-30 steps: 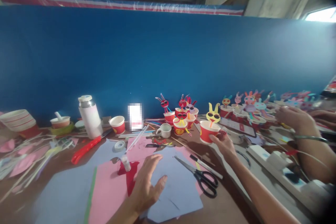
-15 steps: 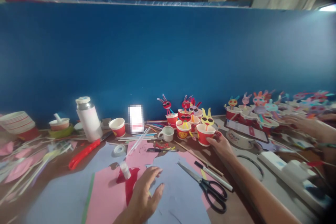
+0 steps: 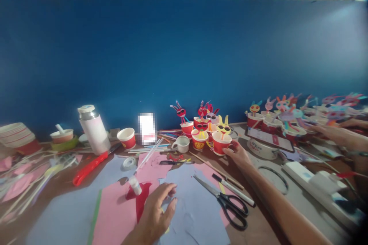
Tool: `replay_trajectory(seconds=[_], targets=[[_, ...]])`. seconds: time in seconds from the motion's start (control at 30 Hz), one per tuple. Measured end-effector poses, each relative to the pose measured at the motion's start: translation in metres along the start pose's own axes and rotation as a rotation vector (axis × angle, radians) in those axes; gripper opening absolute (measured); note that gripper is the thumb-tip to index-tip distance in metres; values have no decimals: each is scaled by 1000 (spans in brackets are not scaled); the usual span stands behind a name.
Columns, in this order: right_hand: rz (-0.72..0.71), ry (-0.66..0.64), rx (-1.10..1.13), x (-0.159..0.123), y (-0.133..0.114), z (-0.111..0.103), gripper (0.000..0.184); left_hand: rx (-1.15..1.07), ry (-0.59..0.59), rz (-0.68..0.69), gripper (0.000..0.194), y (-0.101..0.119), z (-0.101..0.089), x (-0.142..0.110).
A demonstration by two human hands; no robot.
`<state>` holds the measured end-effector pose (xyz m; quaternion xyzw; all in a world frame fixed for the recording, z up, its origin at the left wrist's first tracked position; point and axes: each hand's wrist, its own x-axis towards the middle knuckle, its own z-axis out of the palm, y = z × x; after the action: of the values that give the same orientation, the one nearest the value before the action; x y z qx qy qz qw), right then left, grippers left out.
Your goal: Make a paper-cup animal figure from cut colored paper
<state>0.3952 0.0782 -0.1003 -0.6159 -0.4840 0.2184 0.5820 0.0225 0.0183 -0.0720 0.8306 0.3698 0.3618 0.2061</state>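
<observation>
My right hand (image 3: pixel 240 157) grips the side of a red paper cup (image 3: pixel 220 146). Out of that cup rises a yellow paper bunny (image 3: pixel 223 128) with dark glasses. It stands upright beside several similar cups, one with a red paper figure (image 3: pixel 201 126). Over the blue paper (image 3: pixel 189 203) hovers my left hand (image 3: pixel 157 209), holding nothing visible, thumb and fingers apart. A yellow scrap shows partly beneath it. Near that hand are a glue stick (image 3: pixel 135 185) on red paper and black-handled scissors (image 3: pixel 232 206).
A white mug (image 3: pixel 181 144), a plain red cup (image 3: pixel 127 138), a thermos (image 3: pixel 94 132) and a red-handled knife (image 3: pixel 90 168) lie leftward. To the right are a phone (image 3: pixel 270 139), a power strip (image 3: pixel 307 183) and more bunny cups, where a co-worker's hand (image 3: pixel 333 132) reaches.
My right hand has moved the yellow bunny cup left, closer to the other cups. My left hand stays low over the paper, its fingers slightly more curled. The view has shifted a little.
</observation>
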Motion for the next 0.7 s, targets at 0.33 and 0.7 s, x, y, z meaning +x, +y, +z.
replay_trajectory(seconds=[0.33, 0.7], targets=[[23, 13, -42, -12, 0, -19, 56, -55, -23, 43, 26, 5, -3, 0], [-53, 228, -143, -64, -49, -25, 26, -101, 31, 94, 19, 23, -11, 0]])
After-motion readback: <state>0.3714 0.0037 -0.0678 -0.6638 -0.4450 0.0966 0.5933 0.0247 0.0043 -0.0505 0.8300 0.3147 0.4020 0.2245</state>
